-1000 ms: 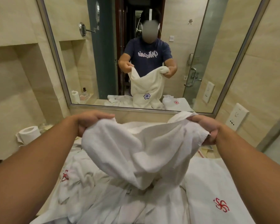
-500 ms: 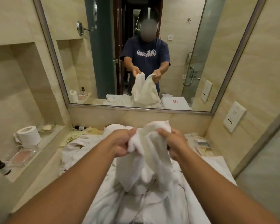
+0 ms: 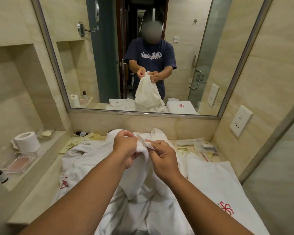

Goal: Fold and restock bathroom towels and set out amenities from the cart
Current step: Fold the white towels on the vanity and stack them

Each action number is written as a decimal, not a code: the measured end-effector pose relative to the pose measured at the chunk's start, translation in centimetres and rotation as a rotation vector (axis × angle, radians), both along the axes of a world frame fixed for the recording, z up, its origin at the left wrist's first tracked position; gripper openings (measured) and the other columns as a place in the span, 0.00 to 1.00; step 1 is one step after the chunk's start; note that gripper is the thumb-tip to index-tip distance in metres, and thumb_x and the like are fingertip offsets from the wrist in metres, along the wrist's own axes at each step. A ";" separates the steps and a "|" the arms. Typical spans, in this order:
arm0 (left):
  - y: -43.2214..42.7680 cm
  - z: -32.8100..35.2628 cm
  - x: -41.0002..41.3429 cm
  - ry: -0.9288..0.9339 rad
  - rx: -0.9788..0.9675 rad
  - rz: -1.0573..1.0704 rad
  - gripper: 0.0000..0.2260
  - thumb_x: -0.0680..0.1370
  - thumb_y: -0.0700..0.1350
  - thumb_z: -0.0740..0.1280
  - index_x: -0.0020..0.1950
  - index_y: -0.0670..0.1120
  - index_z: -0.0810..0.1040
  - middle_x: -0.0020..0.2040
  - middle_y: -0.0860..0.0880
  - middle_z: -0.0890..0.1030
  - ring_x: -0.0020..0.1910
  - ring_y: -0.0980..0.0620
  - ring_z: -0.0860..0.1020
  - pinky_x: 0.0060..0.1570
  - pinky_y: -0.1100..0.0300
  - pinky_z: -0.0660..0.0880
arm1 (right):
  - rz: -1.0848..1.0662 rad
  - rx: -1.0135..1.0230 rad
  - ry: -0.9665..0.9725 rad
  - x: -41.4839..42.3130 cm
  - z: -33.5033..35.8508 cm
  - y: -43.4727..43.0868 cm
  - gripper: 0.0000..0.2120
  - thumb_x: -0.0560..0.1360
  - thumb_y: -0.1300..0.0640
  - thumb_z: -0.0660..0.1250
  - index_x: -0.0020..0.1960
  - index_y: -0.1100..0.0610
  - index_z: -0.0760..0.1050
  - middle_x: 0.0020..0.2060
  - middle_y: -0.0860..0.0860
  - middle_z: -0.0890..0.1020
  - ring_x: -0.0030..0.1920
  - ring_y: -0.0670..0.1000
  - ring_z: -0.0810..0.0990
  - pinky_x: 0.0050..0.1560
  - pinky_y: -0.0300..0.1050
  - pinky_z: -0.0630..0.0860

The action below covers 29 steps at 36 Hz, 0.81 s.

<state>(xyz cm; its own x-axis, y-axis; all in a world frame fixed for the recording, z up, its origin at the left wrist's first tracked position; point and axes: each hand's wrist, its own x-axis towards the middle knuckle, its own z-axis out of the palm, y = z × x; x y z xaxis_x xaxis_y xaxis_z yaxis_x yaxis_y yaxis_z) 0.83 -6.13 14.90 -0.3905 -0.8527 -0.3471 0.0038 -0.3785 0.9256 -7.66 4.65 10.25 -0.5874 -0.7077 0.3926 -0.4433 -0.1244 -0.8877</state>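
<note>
Head view: at frame centre the left hand (image 3: 126, 147) curls round the bunched top edge of a white towel (image 3: 143, 177). The right hand (image 3: 165, 158) pinches that edge just beside it. The towel hangs over a crumpled heap (image 3: 85, 156). Only 1 folded towel (image 3: 210, 180) lies at lower right. Amenity packets (image 3: 204, 147) lie scattered at centre right, so most of the task looks undone.

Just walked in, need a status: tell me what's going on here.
A person is folding towels at the bathroom counter. The left hand and right hand pinch the top edge of a white towel, which hangs over a heap of loose towels. A folded towel with a red emblem lies to the right.
</note>
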 end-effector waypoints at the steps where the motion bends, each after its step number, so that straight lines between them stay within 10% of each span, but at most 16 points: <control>1: 0.0 0.3 0.1 -0.002 -0.003 -0.034 0.10 0.81 0.33 0.63 0.48 0.48 0.75 0.45 0.42 0.79 0.39 0.45 0.78 0.37 0.55 0.78 | 0.005 -0.019 -0.015 0.2 0.1 0.1 0.15 0.76 0.60 0.67 0.60 0.51 0.86 0.47 0.49 0.83 0.51 0.43 0.81 0.52 0.31 0.74; 7: 0.4 1.3 0.6 -0.001 -0.033 -0.216 0.06 0.78 0.35 0.67 0.42 0.41 0.80 0.37 0.43 0.82 0.32 0.50 0.80 0.36 0.58 0.78 | -0.005 -0.017 -0.033 0.1 0.0 -0.2 0.17 0.78 0.67 0.69 0.60 0.50 0.86 0.49 0.49 0.83 0.53 0.43 0.80 0.53 0.34 0.75; 17: 0.5 1.1 0.5 0.012 -0.022 -0.152 0.03 0.74 0.31 0.71 0.41 0.34 0.83 0.38 0.41 0.84 0.36 0.50 0.84 0.58 0.53 0.81 | -0.061 0.059 -0.084 -0.6 0.7 -0.2 0.07 0.80 0.50 0.71 0.50 0.44 0.88 0.42 0.44 0.83 0.49 0.44 0.81 0.50 0.38 0.75; 23: 0.6 0.8 0.6 0.076 0.042 -0.115 0.03 0.71 0.30 0.71 0.43 0.34 0.82 0.40 0.41 0.80 0.39 0.45 0.81 0.47 0.55 0.82 | -0.043 0.062 -0.340 -0.7 1.6 0.1 0.24 0.81 0.53 0.69 0.27 0.56 0.72 0.27 0.47 0.68 0.32 0.50 0.65 0.36 0.42 0.65; 29: 1.0 0.5 0.4 0.069 0.070 -0.127 0.06 0.70 0.30 0.71 0.45 0.33 0.82 0.39 0.41 0.79 0.39 0.43 0.80 0.43 0.54 0.81 | -0.175 0.003 -0.326 -1.0 1.9 -0.8 0.25 0.82 0.52 0.67 0.29 0.58 0.66 0.27 0.50 0.63 0.32 0.50 0.61 0.37 0.45 0.60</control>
<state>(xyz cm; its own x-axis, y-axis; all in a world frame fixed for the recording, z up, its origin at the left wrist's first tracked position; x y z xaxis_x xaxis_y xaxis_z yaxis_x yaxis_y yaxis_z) 1.26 -5.09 15.40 -0.5186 -0.7697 -0.3724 0.0143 -0.4433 0.8963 -8.62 3.86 12.13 -0.7933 -0.5865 0.1632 -0.1517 -0.0692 -0.9860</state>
